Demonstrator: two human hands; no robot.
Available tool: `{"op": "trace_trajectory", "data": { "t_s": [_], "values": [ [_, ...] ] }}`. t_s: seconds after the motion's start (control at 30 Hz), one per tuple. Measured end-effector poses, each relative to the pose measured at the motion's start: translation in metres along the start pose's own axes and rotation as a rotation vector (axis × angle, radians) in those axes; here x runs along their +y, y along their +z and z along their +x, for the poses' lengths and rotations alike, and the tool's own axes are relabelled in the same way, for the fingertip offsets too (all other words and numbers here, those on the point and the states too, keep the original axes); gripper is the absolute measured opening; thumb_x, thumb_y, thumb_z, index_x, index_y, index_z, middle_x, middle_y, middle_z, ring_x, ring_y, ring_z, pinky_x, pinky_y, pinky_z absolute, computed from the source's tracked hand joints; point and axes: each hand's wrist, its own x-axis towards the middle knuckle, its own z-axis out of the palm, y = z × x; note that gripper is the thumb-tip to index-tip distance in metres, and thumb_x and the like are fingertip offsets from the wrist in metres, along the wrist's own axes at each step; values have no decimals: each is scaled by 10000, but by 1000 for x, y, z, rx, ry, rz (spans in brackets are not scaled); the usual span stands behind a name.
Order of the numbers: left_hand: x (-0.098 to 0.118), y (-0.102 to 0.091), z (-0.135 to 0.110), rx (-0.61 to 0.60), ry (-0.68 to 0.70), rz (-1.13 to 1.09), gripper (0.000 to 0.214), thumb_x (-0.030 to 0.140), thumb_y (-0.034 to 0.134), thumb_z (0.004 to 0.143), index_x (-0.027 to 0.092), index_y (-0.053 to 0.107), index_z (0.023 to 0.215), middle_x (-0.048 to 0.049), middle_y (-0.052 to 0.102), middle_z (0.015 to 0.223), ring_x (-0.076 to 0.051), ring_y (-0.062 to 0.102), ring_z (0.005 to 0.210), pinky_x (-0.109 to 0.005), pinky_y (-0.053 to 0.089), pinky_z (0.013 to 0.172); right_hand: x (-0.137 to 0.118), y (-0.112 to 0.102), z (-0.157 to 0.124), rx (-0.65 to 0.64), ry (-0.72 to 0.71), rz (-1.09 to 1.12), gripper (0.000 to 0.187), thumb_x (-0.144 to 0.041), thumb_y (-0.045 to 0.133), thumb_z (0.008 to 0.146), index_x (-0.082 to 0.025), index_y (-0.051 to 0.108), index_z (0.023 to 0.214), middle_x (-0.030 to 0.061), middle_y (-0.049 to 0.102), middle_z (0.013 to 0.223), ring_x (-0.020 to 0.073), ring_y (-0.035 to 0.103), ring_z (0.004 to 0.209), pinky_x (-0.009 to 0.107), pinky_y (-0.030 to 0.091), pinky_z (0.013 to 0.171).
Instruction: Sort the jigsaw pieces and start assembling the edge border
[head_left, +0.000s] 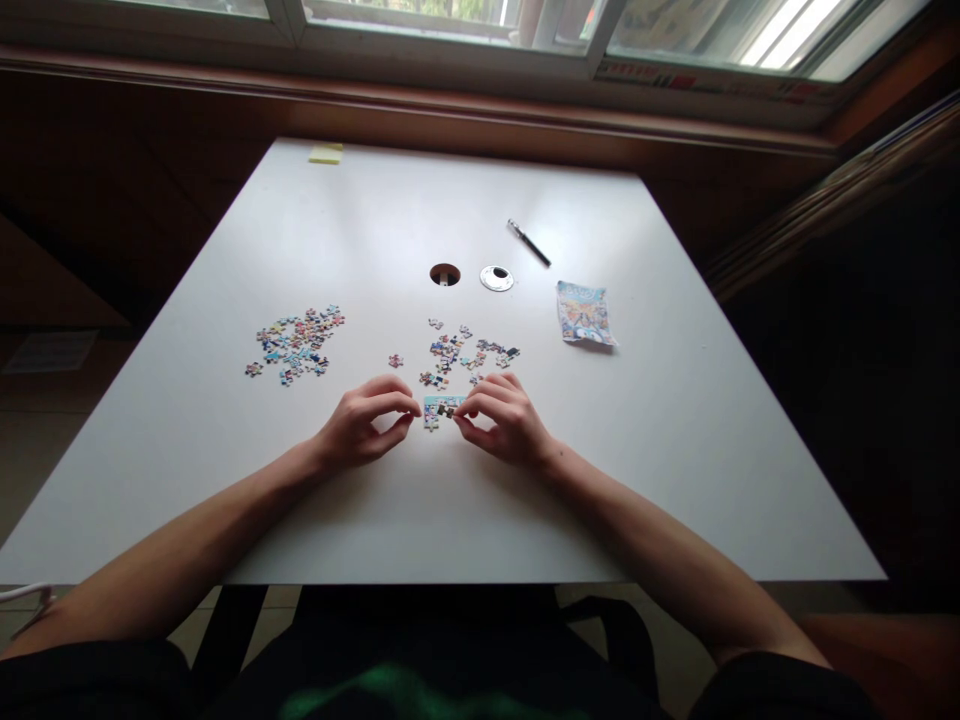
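Observation:
A small joined section of jigsaw puzzle (pixel 431 414), with a light blue top edge, lies on the white table between my hands. My right hand (pixel 504 415) pinches a dark brown puzzle piece (pixel 445 411) between thumb and forefinger, over or against the section's lower right; whether it touches is unclear. Just left of the section is my left hand (pixel 373 418), its thumb and forefinger tips brought together. Anything between those tips is too small to make out. Loose puzzle pieces (pixel 448 352) lie just beyond my hands, and a single pinkish piece (pixel 396 361) sits near my left fingers.
A larger pile of loose pieces (pixel 300 340) spreads at the left. Farther back are a round hole (pixel 445 275) in the table, its silver cover (pixel 496 278) and a black pen (pixel 529 243). A colourful packet (pixel 585 314) lies right; yellow sticky notes (pixel 326 154) sit far left.

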Motion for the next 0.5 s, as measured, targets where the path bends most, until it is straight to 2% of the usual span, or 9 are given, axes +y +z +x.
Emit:
{"op": "trace_trajectory", "data": {
  "t_s": [0.23,0.5],
  "values": [
    [1,0,0,-85,-79,37,101,109,585,847,179,612,914,-1,573,729,-124,538,673,-253,477,684,-1,1,0,-1,-5,28,49,-194,676,867,-225,670,829,16,620,778,163,526,761,353,418,780],
    [1,0,1,-147,-74,69,83,126,559,858,182,615,883,-5,600,728,-127,542,679,-250,470,710,-6,2,-2,7,17,84,65,-187,716,827,-249,699,842,69,580,977,219,525,947,398,497,844]
  ]
}}
